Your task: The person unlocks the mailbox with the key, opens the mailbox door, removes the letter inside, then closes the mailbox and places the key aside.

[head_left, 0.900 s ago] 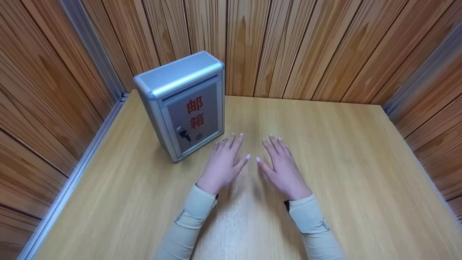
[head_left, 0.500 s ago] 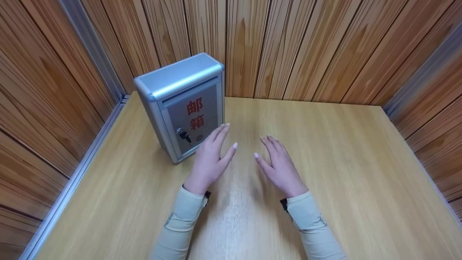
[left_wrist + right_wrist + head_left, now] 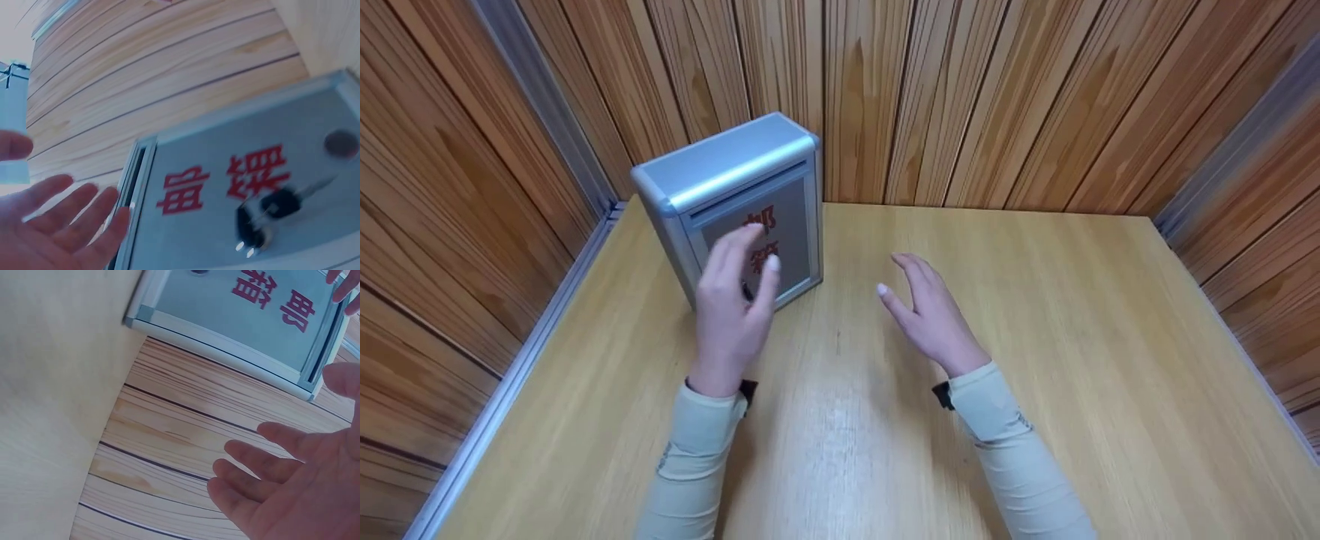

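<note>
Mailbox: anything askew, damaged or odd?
No damage or spill visible. The mailbox stands upright, only turned at an angle to the back wall rather than square with it. Key hangs at the front lock, mildly notable; otherwise nothing stands out.

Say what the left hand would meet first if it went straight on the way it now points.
Most likely the front of the silver box: in the head view, the left hand points toward it and overlaps it, though the depth between them is hard to judge.
</note>
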Action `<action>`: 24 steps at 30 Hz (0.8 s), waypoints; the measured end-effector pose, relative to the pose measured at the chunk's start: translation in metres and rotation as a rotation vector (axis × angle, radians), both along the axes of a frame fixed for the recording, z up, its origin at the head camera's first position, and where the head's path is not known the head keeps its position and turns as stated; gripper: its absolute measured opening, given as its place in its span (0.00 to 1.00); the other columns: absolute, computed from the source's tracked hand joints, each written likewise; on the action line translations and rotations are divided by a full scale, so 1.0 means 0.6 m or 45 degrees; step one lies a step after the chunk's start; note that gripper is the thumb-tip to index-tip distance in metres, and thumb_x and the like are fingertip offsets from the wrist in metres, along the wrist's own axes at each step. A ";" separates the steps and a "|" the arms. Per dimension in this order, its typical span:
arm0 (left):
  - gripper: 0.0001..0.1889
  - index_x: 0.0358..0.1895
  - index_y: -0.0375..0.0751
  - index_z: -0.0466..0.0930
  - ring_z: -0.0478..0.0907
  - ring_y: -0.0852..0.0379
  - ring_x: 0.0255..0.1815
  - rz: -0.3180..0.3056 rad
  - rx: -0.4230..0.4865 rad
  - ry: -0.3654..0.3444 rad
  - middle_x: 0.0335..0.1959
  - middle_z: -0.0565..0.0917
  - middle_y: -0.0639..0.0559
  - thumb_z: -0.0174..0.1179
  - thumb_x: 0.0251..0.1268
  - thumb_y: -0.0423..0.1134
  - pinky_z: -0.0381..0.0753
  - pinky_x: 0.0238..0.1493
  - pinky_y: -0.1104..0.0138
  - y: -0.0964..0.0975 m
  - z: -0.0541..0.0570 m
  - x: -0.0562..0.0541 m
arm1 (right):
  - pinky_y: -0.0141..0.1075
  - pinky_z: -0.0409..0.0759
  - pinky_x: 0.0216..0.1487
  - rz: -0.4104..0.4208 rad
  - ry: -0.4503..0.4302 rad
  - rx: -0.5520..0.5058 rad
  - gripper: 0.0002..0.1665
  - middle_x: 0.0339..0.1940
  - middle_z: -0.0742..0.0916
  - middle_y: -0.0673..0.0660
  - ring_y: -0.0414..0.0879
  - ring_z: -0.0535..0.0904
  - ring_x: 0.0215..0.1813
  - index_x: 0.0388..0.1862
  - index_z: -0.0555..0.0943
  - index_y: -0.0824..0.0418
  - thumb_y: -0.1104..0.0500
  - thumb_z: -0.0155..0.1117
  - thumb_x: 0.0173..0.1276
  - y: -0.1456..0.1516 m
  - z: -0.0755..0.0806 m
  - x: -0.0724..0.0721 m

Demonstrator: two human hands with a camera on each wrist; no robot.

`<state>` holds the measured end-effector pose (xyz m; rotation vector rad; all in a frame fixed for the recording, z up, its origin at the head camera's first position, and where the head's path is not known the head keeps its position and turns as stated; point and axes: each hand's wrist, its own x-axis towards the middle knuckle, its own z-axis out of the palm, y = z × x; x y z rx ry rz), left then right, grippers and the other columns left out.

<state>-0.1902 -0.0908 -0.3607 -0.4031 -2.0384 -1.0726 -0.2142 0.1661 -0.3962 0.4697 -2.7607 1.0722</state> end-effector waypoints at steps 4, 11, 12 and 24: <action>0.17 0.56 0.37 0.76 0.67 0.56 0.62 0.223 0.097 0.121 0.58 0.75 0.45 0.55 0.67 0.40 0.61 0.64 0.61 -0.021 0.023 -0.006 | 0.48 0.54 0.69 0.006 -0.015 -0.060 0.41 0.73 0.64 0.57 0.51 0.56 0.73 0.74 0.57 0.57 0.35 0.44 0.71 -0.008 0.013 -0.022; 0.29 0.68 0.39 0.62 0.47 0.58 0.73 0.469 0.182 -0.037 0.72 0.55 0.45 0.51 0.68 0.49 0.44 0.69 0.61 -0.057 0.032 -0.030 | 0.48 0.54 0.69 -0.013 -0.092 -0.090 0.42 0.73 0.63 0.56 0.50 0.55 0.73 0.74 0.57 0.56 0.33 0.42 0.70 -0.021 0.018 -0.059; 0.32 0.71 0.40 0.57 0.44 0.59 0.74 0.467 0.205 -0.100 0.74 0.51 0.46 0.50 0.68 0.52 0.42 0.69 0.62 -0.063 0.030 -0.034 | 0.48 0.54 0.69 -0.012 -0.105 -0.083 0.43 0.73 0.63 0.56 0.50 0.55 0.73 0.74 0.57 0.56 0.32 0.42 0.70 -0.024 0.019 -0.062; 0.47 0.77 0.49 0.32 0.41 0.57 0.75 0.145 0.565 -0.388 0.77 0.37 0.51 0.51 0.65 0.60 0.49 0.69 0.62 -0.104 0.014 -0.086 | 0.46 0.59 0.67 0.082 -0.243 -0.233 0.43 0.72 0.65 0.55 0.50 0.58 0.72 0.73 0.59 0.55 0.31 0.42 0.69 -0.062 0.054 -0.115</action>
